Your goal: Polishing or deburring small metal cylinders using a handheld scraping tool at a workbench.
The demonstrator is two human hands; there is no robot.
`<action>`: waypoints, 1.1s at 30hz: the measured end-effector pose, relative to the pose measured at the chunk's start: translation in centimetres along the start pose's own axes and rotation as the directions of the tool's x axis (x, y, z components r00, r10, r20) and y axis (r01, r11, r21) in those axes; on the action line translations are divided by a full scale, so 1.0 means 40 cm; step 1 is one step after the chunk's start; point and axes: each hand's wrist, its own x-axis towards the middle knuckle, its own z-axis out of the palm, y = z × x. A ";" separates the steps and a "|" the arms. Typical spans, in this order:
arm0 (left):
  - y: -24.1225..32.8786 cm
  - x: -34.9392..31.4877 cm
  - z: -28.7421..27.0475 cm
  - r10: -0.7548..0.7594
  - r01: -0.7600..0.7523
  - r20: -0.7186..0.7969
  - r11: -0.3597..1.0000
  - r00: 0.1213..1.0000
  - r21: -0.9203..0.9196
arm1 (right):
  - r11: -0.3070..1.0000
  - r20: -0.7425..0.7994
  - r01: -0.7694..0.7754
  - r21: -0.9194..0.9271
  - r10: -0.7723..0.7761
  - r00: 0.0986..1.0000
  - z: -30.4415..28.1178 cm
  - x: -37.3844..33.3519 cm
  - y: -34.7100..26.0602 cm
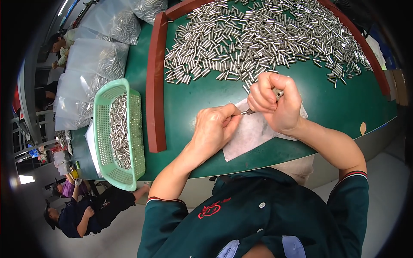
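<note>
My left hand (215,127) pinches the end of a small metal pin (244,112) between thumb and fingertips. Close to its right, my right hand (277,103) is curled into a fist. A bit of shiny metal (279,93) shows between its fingers, but what it grips is mostly hidden. Between the two hands, a short dark metal piece (251,111) meets the pin; I cannot tell where one ends and the other begins. Under both hands lies a smudged white sheet (247,139). Just beyond them, many loose metal pins (254,41) are spread over the green tabletop (189,103).
Dark red wooden rails (156,94) border the pins. Left of the rail stands a green plastic basket (138,142) with metal pins inside. Clear plastic bags (77,86) of pins line the far left. Other people (84,215) are farther off at lower left.
</note>
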 end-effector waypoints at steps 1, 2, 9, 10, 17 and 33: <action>0.001 0.002 -0.001 0.000 0.000 0.002 1.000 1.000 -0.003 | 1.000 -0.003 0.001 -0.003 -0.001 1.000 0.000 0.001 0.002; 0.002 0.004 -0.004 -0.015 0.015 0.024 1.000 1.000 0.011 | 1.000 -0.006 0.000 -0.004 0.000 1.000 -0.001 0.002 0.005; 0.016 0.011 -0.004 -0.022 0.021 0.023 1.000 0.999 0.005 | 0.975 0.013 0.124 -0.184 -0.124 0.992 0.026 -0.019 0.021; 0.016 0.011 -0.005 -0.020 0.020 0.023 1.000 1.000 0.008 | 0.968 0.015 0.127 -0.219 -0.127 0.992 0.027 -0.017 0.024; 0.006 0.004 -0.002 -0.018 0.017 0.003 1.000 1.000 0.014 | 0.987 0.002 0.083 -0.139 -0.084 0.996 0.022 -0.013 0.014; -0.056 0.035 -0.061 -0.209 0.457 0.461 -0.073 0.862 -0.887 | 0.997 0.004 -0.005 -0.072 0.005 1.000 0.005 -0.001 0.004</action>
